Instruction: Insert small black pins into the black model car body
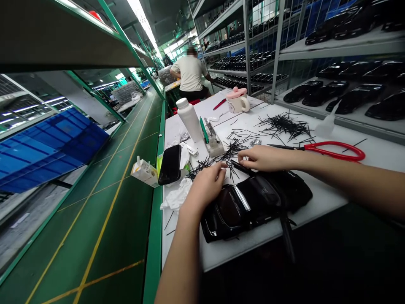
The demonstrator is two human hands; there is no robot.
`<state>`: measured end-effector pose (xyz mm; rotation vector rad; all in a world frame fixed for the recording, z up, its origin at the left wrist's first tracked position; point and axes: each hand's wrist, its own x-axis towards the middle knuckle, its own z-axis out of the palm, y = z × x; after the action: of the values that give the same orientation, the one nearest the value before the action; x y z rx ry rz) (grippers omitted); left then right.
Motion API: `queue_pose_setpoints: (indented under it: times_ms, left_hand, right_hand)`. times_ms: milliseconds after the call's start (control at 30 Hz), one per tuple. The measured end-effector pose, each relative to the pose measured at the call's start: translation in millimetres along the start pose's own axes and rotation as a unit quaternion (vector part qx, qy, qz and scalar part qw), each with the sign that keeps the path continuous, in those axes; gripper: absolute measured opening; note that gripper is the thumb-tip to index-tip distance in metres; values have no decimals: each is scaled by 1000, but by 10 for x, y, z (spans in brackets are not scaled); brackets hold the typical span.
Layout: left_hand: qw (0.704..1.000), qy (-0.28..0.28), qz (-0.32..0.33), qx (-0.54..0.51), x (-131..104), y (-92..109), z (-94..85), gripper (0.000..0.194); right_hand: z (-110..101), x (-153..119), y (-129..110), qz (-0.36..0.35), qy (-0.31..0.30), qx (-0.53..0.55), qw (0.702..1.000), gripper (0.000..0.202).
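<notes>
Bare forearms [180, 253] reach over a glossy black model car [243, 207], which rests at a slant near the close edge of the white table [329, 200]. Beside its far flank, the left hand [205, 183] has its fingers curled inward and the right hand [261, 158] bends its fingers by a slim black piece [242, 168]; I cannot tell whether either grips anything. A sleeve-less wrist could catch the dark part [287, 238] jutting from the car's near side and twist it or jolt the body. Thin black strips [232, 147] lie loosely crisscrossed, so a brushing finger could scatter them or scuff the shiny finish. Farther out, the phone [171, 164] sits by the table's left edge, easily nudged off, and the red-handled scissors [332, 144] lie close to the right forearm. Print on the carton [144, 172] is too small to read, and I can make out no brand or label elsewhere
</notes>
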<state>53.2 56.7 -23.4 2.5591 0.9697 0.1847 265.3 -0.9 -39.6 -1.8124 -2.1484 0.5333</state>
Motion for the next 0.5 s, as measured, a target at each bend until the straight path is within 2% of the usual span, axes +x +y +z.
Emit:
queue_pose_setpoints:
  times_ms: [67, 133, 200, 267, 300, 367, 433, 500]
  left_hand:
    - [1000, -3, -2, -6, 6, -7, -1, 31]
    - [1000, -6, -9, -15, 8, -15, -1, 30]
    - [1000, -7, -18, -22, 7, -22, 0, 30]
    - [999, -10, -19, -28, 4, -24, -2, 29]
    - [999, -11, -18, -30, 3, -23, -4, 29]
    - [999, -14, -18, -30, 0, -15, -11, 28]
    - [999, -16, -23, -23, 0, -4, -20, 27]
    - [999, -18, -26, -16, 2, 6, -27, 27]
  right_hand:
    - [-39, -55, -43, 9, 17, -9, 1000, 25]
    - [-125, -178, -129, 13, 67, -34, 997, 29]
    - [-243, -372, -199, 7, 155, -53, 986, 31]
    - [-349, -616, -165, 5, 243, -52, 969, 36]
    - [-378, -744, -86, 18, 278, -59, 958, 42]
    - [-365, -982, 196, 86, 303, -124, 941, 63]
    - [-253, -1170, 568, 173, 263, -186, 931, 79]
    - [-82, -1294, 888, 216, 213, -179, 936, 76]
